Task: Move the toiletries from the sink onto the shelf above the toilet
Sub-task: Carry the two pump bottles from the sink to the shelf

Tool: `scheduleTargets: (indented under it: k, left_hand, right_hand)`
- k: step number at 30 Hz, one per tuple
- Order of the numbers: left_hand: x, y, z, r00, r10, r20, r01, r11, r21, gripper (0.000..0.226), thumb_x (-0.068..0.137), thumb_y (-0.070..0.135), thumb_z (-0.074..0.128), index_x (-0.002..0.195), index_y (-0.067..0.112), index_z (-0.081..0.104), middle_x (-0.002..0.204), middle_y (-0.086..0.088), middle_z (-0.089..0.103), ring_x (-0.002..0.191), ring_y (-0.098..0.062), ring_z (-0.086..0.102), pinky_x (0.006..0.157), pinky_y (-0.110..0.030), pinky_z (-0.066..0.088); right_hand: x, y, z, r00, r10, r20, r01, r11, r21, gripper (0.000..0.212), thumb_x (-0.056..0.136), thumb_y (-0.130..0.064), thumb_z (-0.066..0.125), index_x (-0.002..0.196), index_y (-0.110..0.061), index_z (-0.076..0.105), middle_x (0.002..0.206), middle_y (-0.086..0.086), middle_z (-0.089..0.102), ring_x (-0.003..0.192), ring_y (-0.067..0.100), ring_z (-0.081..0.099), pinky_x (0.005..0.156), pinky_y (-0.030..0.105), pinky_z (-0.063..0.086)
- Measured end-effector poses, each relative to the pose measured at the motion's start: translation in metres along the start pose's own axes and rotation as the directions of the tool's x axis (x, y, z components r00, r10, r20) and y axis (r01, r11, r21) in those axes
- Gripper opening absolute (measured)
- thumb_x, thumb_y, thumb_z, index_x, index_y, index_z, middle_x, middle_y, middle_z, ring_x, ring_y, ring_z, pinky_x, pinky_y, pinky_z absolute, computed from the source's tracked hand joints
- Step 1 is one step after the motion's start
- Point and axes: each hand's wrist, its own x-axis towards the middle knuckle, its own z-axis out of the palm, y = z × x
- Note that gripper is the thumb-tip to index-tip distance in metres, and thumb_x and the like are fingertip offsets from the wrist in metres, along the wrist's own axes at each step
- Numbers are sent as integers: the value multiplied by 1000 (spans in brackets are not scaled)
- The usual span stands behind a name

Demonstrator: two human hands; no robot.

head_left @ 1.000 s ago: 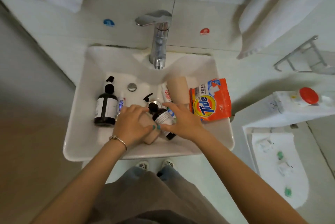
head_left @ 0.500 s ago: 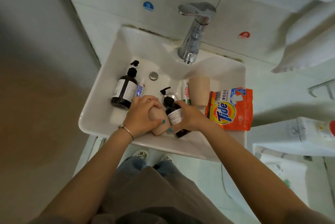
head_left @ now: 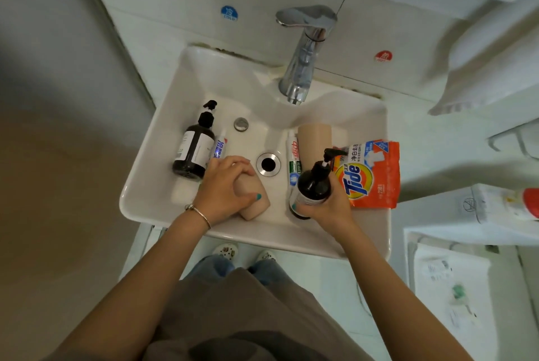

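Both hands grip toiletries in the sink.

The left hand [head_left: 226, 185] curls round a beige cup [head_left: 253, 195] lying at the near side of the sink [head_left: 151, 185]; the right hand [head_left: 326, 204] clasps a small dark pump bottle [head_left: 313, 182], upright and raised over the near right of the basin. Between the hands lies the drain [head_left: 268, 164]. Just behind the right hand lie a toothpaste tube [head_left: 293, 156], a second beige cup [head_left: 315, 138] and an orange Tide bag [head_left: 369, 175] on the right rim. Behind the left hand lie a large dark pump bottle [head_left: 194, 147] and a second tube [head_left: 220, 149] beside it. The tap [head_left: 303, 54] stands at the back.
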Motion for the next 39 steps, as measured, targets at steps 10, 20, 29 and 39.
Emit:
scheduleTargets:
  k: [10, 20, 29, 39]
  left_hand:
    - [2, 2, 2, 999, 45, -20, -44, 999, 16, 47, 61, 40, 76, 104, 27, 63, 123, 15, 45, 115, -17, 34, 99, -29, 30]
    - [30, -19, -50, 920, -110, -376, 137, 990, 44, 41, 74, 23, 75, 112, 18, 61, 116, -2, 59, 110, -21, 49, 92, -19, 31]
    - [48, -36, -52, 914, -330, -235, 368, 920, 137, 57, 71, 24, 79, 115, 2, 51, 118, -17, 54, 112, -34, 49, 90, -40, 43]
    - [66, -13, -60, 874, -485, -18, 479, 855, 199, 65, 70, 31, 80, 114, 8, 39, 108, -12, 59, 94, -30, 61, 67, -33, 46]
  right_hand:
    - [-7, 3, -3, 996, 59, -63, -44, 977, 209, 72, 57, 1, 89, 116, -23, 53, 103, -14, 63, 91, -12, 59, 74, 8, 47]
    - [-10, -2, 0, 995, 20, -95, 2, 974, 229, 67, 59, 5, 86, 110, -23, 52, 100, -13, 60, 85, -21, 56, 67, 2, 44]
    - [-11, -6, -1, 991, 23, -130, 8, 972, 234, 67, 60, 7, 85, 110, -20, 50, 98, -16, 57, 84, -18, 55, 65, -2, 42]
    - [-11, -5, 0, 988, 67, -136, -34, 971, 236, 68, 59, 4, 87, 107, -27, 51, 101, -16, 58, 91, -8, 56, 64, 6, 46]
